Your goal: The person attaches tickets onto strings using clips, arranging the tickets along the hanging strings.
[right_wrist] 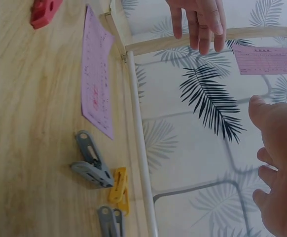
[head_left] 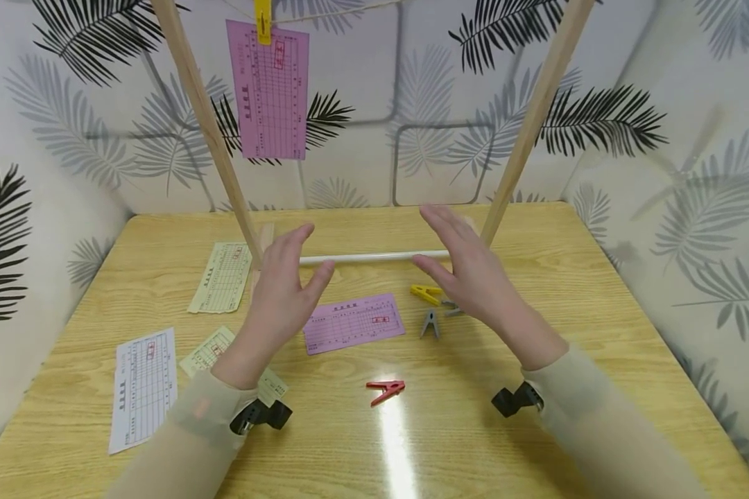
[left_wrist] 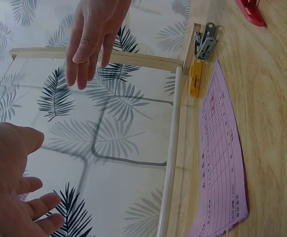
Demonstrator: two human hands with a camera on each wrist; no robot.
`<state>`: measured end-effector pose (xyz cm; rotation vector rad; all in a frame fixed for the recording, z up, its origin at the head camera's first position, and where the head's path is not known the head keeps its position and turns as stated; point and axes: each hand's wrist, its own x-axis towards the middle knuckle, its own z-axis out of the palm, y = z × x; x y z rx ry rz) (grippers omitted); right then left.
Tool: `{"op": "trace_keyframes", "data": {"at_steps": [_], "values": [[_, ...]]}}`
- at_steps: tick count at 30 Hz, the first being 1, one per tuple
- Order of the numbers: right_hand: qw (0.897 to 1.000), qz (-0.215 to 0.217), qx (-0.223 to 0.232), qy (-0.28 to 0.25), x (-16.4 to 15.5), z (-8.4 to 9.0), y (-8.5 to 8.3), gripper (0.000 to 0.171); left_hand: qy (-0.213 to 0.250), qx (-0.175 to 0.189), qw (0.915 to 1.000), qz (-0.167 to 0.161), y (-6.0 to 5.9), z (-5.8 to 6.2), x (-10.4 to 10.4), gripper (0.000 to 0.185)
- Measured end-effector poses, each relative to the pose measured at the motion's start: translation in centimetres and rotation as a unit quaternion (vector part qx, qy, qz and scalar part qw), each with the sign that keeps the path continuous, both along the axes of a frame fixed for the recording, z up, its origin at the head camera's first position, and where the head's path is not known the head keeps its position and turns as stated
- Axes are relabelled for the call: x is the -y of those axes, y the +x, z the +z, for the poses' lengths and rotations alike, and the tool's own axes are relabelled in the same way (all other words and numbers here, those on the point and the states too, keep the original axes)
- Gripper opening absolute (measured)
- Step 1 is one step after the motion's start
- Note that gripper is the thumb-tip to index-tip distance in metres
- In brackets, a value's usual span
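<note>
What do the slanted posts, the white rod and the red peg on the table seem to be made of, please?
Slanted posts: pale, unpainted wood, going by the faint grain. White rod: smooth and slightly shiny, probably plastic or coated metal. Red peg: likely moulded plastic, with even, solid colour.

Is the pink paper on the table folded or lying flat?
Flat: the pink paper lies spread on the table, printed side up, no fold visible.

The surface (head_left: 537,388) is pale wood-grain laminate, smooth and glossy, with a bright glare streak near the red plastic clothespin (head_left: 385,391). The purple slip (head_left: 354,323) is thin matt paper. The frame's slanted posts (head_left: 207,132) are bare matt wood; its white crossbar (head_left: 374,257) looks smooth.
</note>
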<state>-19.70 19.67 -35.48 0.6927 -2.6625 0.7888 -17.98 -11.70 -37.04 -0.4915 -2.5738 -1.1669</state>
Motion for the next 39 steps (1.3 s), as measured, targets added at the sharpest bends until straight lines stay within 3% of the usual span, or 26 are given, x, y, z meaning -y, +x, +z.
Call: {"op": "trace_keyframes", "data": {"at_steps": [5,20,30,39], "values": [[1.0,0.002,0.003,-0.007,-0.2,-1.1,0.1,0.075,-0.002,0.005,1.0,-0.007,0.1,-0.2,-0.1,0.069],[0.996,-0.005,0.072,-0.049,-0.6,-3.5,0.5,0.074,-0.033,0.032,0.9985,-0.03,0.0,-1.2,-0.4,0.067],[0.994,-0.008,0.09,-0.058,-0.9,-4.0,0.5,0.073,-0.046,0.043,0.9974,-0.036,-0.1,-1.6,-0.6,0.067],[0.993,-0.011,0.109,-0.053,-1.2,-4.4,0.2,0.072,-0.091,0.058,0.993,-0.048,-0.2,-2.1,-1.0,0.068]]}}
